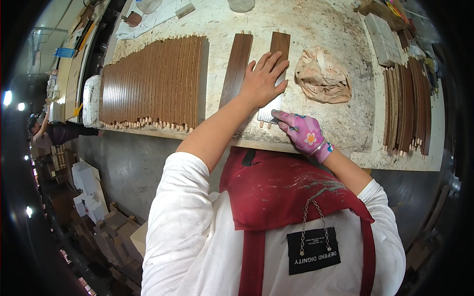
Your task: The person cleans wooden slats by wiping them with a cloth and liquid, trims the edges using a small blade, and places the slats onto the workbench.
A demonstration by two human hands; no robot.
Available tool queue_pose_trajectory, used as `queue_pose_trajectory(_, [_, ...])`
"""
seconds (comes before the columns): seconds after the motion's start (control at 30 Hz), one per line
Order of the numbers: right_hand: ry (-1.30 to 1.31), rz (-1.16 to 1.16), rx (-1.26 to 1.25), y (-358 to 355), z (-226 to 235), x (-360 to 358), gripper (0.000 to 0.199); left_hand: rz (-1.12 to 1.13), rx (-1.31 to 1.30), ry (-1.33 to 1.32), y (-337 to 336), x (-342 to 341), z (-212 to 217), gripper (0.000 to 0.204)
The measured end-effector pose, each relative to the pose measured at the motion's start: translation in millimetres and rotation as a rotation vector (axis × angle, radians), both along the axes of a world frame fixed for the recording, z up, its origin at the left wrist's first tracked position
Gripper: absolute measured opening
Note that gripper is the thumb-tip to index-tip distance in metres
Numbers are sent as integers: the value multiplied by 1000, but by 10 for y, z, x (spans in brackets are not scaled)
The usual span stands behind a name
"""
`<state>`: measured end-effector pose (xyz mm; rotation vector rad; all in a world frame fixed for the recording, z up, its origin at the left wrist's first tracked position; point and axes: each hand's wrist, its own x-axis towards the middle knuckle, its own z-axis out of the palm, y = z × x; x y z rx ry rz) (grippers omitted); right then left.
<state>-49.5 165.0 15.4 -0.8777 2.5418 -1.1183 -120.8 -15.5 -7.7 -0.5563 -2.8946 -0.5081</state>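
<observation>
My bare left hand point(265, 81) lies flat, fingers spread, across a dark brown wooden slat point(279, 43) on the worktable. Light wooden dowels stick out of that slat's ends. A pink flowered glove covers my right hand point(299, 129), whose fingers are closed at the slat's near end. Something small and dark shows at those fingertips, too hidden to name. Just left of my left hand is a second brown slat point(235, 64), parallel to the first. To the right of both hands lies a crumpled, stained beige cloth point(323, 76).
A long row of brown slats point(150, 81) stands packed together on the left of the worktable point(340, 130). More slats point(406, 106) stand at the right, near a pale block point(382, 39). A container point(241, 5) sits at the far edge. Another person point(47, 130) is at far left.
</observation>
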Motion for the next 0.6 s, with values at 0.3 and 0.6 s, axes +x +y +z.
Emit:
queue_pose_trajectory(0.3, [33,-81,35,-58,-39,106,30,-1,9,0,-1,-2,7,52])
queue_pose_trajectory(0.6, [12,77,86,2,-25,85,32,7,3,-8,13,3,16,52])
